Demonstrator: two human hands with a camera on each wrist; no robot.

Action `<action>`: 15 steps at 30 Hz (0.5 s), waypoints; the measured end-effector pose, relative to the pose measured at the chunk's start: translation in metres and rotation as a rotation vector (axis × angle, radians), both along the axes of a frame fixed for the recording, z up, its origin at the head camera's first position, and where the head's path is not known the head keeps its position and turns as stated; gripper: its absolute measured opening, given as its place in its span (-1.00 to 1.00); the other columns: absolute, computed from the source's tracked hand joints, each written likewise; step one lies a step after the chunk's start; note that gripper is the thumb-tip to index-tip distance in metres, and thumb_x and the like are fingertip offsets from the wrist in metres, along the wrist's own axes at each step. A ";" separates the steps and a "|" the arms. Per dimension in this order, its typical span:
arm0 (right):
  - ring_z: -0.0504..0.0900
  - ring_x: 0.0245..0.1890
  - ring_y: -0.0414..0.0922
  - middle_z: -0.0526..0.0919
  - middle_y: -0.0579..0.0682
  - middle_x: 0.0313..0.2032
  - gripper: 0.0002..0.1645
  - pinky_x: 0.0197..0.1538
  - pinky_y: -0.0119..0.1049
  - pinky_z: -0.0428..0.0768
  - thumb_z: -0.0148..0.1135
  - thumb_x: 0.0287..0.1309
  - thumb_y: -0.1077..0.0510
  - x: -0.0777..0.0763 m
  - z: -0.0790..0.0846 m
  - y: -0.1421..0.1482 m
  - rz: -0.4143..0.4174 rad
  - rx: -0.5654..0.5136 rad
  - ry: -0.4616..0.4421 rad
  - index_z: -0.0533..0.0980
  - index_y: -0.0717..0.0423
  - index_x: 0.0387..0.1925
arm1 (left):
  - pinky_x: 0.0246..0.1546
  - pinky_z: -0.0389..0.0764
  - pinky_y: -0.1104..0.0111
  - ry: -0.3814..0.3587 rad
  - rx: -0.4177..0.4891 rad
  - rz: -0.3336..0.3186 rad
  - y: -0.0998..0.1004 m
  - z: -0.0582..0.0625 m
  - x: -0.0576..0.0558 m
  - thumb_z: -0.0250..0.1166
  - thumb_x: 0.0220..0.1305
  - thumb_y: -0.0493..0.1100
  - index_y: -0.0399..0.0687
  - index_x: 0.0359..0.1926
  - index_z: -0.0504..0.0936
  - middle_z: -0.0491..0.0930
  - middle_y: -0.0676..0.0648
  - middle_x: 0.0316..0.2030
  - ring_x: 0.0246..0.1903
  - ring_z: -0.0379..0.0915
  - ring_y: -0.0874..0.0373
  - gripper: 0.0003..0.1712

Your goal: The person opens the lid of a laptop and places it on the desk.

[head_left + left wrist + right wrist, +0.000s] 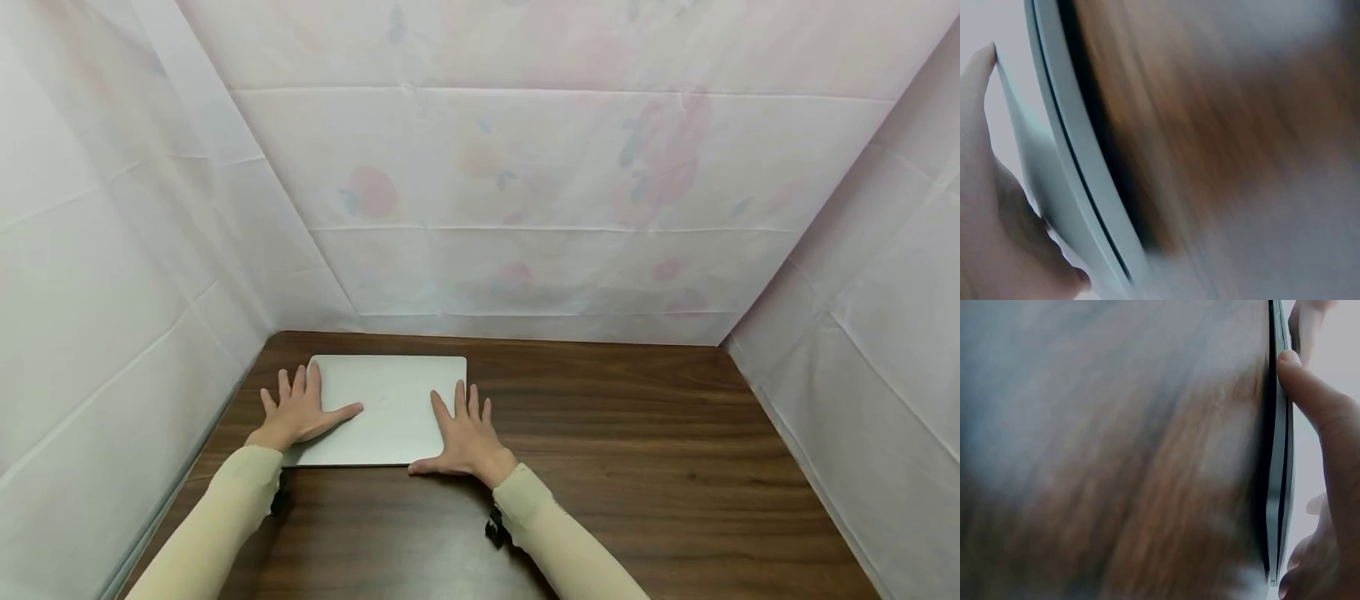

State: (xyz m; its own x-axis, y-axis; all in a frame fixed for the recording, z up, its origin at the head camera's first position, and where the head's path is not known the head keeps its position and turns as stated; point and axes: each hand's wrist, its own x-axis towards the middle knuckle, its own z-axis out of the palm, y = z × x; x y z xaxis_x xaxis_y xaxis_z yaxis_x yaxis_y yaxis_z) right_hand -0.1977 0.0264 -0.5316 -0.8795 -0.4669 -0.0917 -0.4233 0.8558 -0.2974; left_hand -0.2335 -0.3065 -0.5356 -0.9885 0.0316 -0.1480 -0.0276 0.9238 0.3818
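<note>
A closed silver laptop (386,429) lies flat on the wooden table, toward its back left. My left hand (296,417) is spread over the laptop's left edge, with the thumb stretched across the lid and the fingers pointing away. At the opposite side, my right hand (468,442) has its fingers splayed over the right edge. Its thumb (1300,378) touches the front edge near the right corner, as the right wrist view shows. In the left wrist view, the thin seam between lid and base runs along the laptop's edge (1063,115).
The dark brown wooden table (637,450) extends to the right and in front of the laptop. White cloth with faded fruit prints (525,167) hangs behind it, and pale cloth walls (885,333) stand at both sides. Dark wrist-worn devices (497,529) sit under the sleeves.
</note>
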 end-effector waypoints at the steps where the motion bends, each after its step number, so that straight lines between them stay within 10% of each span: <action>1: -0.27 0.61 0.40 -0.30 0.34 0.62 0.55 0.54 0.39 -0.07 0.20 -0.14 -0.79 0.000 0.000 0.001 -0.003 0.002 0.007 -0.19 -0.19 0.68 | 0.24 -0.62 -0.56 0.010 -0.001 -0.010 -0.004 0.001 0.001 0.12 0.14 0.69 -0.33 0.61 -0.43 -0.35 -0.60 0.55 0.49 -0.67 -0.62 0.56; 15: -0.24 0.62 0.34 -0.28 0.34 0.62 0.67 0.52 0.42 -0.01 0.06 -0.20 -0.88 0.006 -0.002 0.017 -0.077 0.031 0.015 -0.22 0.00 0.68 | 0.28 -0.49 -0.57 0.027 -0.066 -0.073 -0.038 -0.005 0.019 0.07 0.28 0.59 -0.29 0.64 -0.28 -0.33 -0.62 0.54 0.48 -0.59 -0.67 0.37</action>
